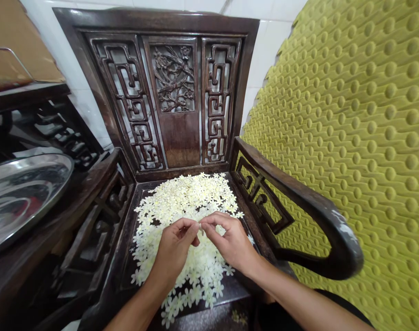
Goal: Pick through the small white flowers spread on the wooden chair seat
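My left hand (178,243) and my right hand (232,239) meet fingertip to fingertip above the chair seat, both pinched closed. Between them is a small white piece (201,227) that looks like part of a flower; the fingers hide most of it. Below and around my hands, many small white flowers with pale yellow centres (192,195) cover the seat. Toward the front edge, larger-looking blossoms (209,280) lie in a looser heap, some close to the edge. My forearms cover part of the flowers.
The dark carved wooden chair (180,138) has a high back and a curved right armrest (319,216). A shiny metal tray (54,184) stands at the left. Yellow-green studded matting (361,124) rises on the right, and white wall tiles (257,59) show behind.
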The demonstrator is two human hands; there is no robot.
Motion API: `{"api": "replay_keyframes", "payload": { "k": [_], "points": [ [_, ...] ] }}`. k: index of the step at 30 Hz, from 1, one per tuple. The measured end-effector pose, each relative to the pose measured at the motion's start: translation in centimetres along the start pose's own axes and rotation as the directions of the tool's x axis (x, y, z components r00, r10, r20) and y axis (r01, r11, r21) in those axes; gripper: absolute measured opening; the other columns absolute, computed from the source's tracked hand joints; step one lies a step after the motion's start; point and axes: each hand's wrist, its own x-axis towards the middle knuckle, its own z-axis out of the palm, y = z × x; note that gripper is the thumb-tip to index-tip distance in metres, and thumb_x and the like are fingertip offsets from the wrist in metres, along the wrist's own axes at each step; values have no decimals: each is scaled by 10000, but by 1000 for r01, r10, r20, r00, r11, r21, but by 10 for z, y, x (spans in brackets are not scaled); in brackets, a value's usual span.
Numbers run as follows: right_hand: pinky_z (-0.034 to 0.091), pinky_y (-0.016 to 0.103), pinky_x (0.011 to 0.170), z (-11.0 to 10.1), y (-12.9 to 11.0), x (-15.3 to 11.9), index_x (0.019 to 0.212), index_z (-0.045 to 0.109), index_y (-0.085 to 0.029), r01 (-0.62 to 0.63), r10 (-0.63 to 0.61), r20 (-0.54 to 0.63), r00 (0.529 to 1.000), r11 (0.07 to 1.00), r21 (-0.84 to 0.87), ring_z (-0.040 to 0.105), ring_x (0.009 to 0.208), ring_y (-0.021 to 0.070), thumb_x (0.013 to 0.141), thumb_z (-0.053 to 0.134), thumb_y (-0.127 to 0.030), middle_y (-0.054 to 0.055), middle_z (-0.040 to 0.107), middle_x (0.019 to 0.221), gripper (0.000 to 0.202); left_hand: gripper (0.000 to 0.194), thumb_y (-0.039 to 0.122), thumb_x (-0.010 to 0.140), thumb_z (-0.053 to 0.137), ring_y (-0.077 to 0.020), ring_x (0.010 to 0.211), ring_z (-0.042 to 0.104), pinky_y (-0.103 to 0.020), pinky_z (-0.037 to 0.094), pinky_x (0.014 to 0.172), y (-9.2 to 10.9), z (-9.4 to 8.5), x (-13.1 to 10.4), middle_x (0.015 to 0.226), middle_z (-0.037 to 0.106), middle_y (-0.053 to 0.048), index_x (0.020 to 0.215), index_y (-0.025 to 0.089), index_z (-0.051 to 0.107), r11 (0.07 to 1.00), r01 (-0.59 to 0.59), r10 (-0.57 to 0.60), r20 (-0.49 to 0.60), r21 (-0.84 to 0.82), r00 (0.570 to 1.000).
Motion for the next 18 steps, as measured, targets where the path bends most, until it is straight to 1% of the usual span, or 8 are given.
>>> {"api": "replay_keyframes", "payload": {
  "k": [3,7,13,18],
  "points": [
    [475,291,749,1,-1,1,935,738,-210,-36,37,-1,999,998,48,636,822,172,961,586,-252,24,705,855,159,281,438,883,635,-145,663,513,-268,406,673,0,0,-1,628,569,17,786,174,653,1000,3,-3,0,-20,1000],
    [487,295,776,3,-1,0,952,736,-214,-54,54,0,999,995,88,646,858,176,969,576,-263,29,715,895,169,283,437,882,633,-143,648,514,-268,411,665,1,0,0,618,564,20,786,172,648,1000,-1,1,-1,-18,1000],
    [491,296,751,3,-2,-1,949,742,-220,-47,48,-3,999,996,75,629,777,169,936,634,-300,20,713,845,135,282,436,870,638,-141,626,519,-249,405,609,4,2,0,623,570,17,781,169,646,998,-48,50,-25,49,998],
    [484,292,785,2,0,0,932,744,-221,-28,27,5,1000,996,81,661,841,170,961,590,-264,22,733,878,163,273,430,873,636,-141,628,517,-248,415,625,5,2,-1,609,564,22,770,177,634,998,-47,48,-26,34,999]
  ]
}}
